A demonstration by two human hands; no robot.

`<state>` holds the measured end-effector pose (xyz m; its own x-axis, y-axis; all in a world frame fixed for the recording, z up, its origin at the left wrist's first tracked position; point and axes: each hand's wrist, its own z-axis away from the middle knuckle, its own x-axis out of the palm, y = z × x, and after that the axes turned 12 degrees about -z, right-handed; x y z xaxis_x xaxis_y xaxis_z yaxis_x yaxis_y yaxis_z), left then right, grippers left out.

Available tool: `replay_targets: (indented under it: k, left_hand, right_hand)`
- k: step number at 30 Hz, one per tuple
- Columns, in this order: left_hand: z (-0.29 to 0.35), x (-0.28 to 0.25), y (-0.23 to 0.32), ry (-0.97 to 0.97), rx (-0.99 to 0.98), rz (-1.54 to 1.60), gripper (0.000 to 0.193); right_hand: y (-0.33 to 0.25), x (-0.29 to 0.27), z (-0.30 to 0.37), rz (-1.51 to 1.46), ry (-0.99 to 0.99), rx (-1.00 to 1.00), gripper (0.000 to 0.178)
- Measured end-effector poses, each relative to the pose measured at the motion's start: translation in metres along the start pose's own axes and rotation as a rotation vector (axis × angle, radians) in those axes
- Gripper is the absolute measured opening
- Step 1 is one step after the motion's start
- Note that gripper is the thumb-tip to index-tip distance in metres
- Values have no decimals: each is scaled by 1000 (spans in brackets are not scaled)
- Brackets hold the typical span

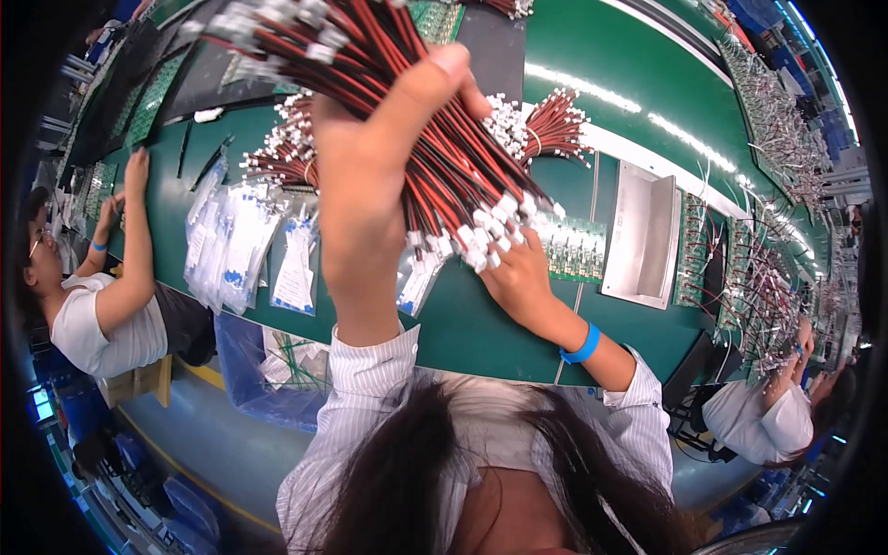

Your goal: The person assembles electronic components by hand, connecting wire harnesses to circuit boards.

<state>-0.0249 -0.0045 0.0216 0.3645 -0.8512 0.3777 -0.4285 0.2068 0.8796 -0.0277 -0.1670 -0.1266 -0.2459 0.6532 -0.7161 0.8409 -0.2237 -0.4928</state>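
Note:
My left hand (370, 176) is raised close to the camera. Its fingers and thumb wrap round the middle of a thick bundle of red and black wires (435, 120) with white connectors at both ends. Below the bundle's lower right end is my right hand (523, 282), a blue band on its wrist. Its curled fingertips meet the white connectors (481, 236) there, partly hidden behind them. Two more bundles of the same kind lie on the green table (462, 333): one, a tied wire bundle (555, 129), behind on the right, the other, a wire bundle (287, 153), on the left.
Clear plastic bags (227, 245) and a small labelled packet (296, 264) lie left. Circuit boards (569, 250) and a metal tray (638, 236) are right, near wired boards (740, 268). A blue-lined bin (268, 370) stands below the edge. Co-workers sit on both sides.

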Motion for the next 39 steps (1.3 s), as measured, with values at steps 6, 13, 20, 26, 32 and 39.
replay_targets:
  k: [6, 13, 20, 26, 32, 39]
  left_hand:
    - [5, 2, 1, -308, -296, 37, 23]
    - [8, 16, -5, -431, -243, -173, 20]
    - [21, 33, -12, -585, -266, -243, 38]
    - [24, 38, -26, -599, -447, 171, 38]
    - [24, 37, -16, -683, -469, 101, 32]
    - [25, 40, -11, -704, -430, -42, 37]
  right_hand:
    - [-31, -76, -5, -308, -122, 231, 13]
    - [-70, -156, -64, -277, 394, -3, 17]
    - [-60, -150, -93, -42, 609, -23, 7]
    - [-53, -159, -72, -331, 842, -246, 18]
    - [-47, -162, -74, -460, 872, -175, 27]
    - [-52, -172, -79, -587, 1019, -129, 25]
